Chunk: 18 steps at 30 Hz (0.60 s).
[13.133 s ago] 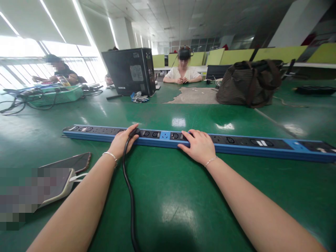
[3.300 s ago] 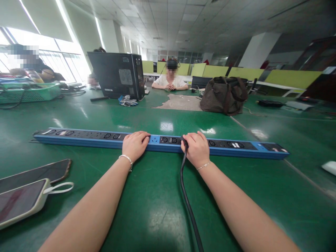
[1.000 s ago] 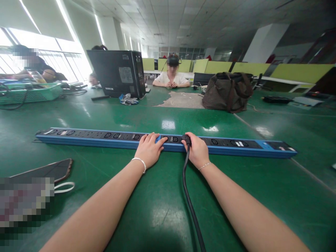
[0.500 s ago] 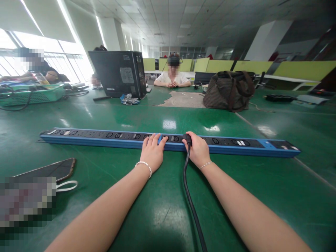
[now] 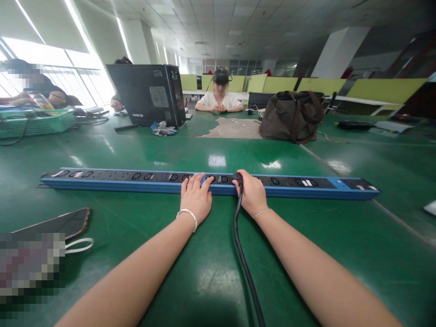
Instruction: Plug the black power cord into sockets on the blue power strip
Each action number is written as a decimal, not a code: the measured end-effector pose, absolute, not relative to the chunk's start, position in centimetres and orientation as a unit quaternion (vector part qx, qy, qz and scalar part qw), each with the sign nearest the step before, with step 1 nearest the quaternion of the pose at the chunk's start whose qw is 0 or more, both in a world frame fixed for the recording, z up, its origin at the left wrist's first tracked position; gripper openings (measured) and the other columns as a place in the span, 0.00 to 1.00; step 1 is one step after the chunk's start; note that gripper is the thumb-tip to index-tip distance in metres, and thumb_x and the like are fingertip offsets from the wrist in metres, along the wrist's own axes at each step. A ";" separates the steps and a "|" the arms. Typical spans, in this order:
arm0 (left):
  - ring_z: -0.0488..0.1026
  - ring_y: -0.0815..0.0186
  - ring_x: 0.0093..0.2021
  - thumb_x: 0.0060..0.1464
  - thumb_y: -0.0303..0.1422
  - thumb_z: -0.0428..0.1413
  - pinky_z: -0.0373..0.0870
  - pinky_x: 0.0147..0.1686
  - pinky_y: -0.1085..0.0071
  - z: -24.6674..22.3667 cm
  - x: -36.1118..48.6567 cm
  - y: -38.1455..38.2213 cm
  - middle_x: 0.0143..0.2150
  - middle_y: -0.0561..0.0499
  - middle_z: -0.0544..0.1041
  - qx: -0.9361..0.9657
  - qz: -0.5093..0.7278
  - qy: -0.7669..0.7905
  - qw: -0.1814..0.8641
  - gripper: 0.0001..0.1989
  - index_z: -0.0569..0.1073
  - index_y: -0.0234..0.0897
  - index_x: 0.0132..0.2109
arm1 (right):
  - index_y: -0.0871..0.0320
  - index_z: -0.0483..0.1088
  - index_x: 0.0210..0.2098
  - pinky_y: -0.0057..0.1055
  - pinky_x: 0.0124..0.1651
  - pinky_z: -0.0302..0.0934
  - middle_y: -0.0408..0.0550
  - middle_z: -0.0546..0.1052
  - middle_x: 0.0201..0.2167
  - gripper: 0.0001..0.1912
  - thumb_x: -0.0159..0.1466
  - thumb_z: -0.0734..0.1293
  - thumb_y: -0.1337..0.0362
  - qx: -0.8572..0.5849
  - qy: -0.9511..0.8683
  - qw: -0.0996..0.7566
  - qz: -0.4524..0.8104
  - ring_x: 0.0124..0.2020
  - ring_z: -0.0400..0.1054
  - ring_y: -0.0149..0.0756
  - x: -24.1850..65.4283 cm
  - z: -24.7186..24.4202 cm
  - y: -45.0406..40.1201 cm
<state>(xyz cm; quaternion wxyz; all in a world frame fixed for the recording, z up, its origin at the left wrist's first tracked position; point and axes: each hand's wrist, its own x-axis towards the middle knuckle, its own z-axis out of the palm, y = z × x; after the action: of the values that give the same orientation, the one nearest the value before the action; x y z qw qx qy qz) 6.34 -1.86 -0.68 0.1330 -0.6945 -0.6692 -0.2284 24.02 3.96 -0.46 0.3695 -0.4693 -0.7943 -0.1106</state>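
Black plug (image 5: 237,178) sits in R hand (image 5: 253,193) (curled round it), w/ L hand (image 5: 196,200) loosely spread on blue strip (image 5: 223,188).

One head-worn camera looks forward and down over the glossy green table (image 5: 207,259), nearest at the frame's bottom.

What our green table (image 5: 119,150) carries
Before us, a long blue-and-black power strip (image 5: 222,188) lies crosswise on it. To our left rest a dark phone (image 5: 64,222) and, just beside it, a blurred object (image 5: 34,263). Farther back we see a green basket (image 5: 44,123), a black computer case (image 5: 143,97), blue-and-white gloves (image 5: 164,129) just in front of it, and a brown bag (image 5: 281,119) at the right end of a ragged grey patch (image 5: 235,129).
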 end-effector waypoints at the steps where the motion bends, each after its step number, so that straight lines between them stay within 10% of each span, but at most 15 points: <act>1: 0.56 0.57 0.63 0.56 0.33 0.47 0.47 0.62 0.54 -0.7 6.4 -1.9 0.62 0.47 0.63 -0.696 -0.224 -0.669 0.136 0.22 0.64 0.45 0.59 | 0.64 0.65 0.47 0.35 0.41 0.60 0.55 0.77 0.36 0.18 0.67 0.54 0.57 -0.469 -0.794 0.368 -0.115 0.34 0.71 0.42 24.0 -0.5 4.0; 18: 0.51 0.52 0.65 0.54 0.32 0.48 0.43 0.62 0.46 -0.9 6.5 -2.2 0.65 0.42 0.58 -0.712 -0.173 -0.667 0.136 0.28 0.58 0.40 0.62 | 0.63 0.65 0.48 0.34 0.43 0.59 0.55 0.77 0.35 0.20 0.68 0.52 0.56 -0.485 -0.783 0.366 -0.136 0.35 0.70 0.41 23.8 -0.6 3.7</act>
<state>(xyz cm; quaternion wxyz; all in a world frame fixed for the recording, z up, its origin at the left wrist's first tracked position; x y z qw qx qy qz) 6.45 -2.16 -0.88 0.1360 -0.7118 -0.6670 -0.1734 23.75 3.66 -0.65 0.3660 -0.4849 -0.7825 -0.1363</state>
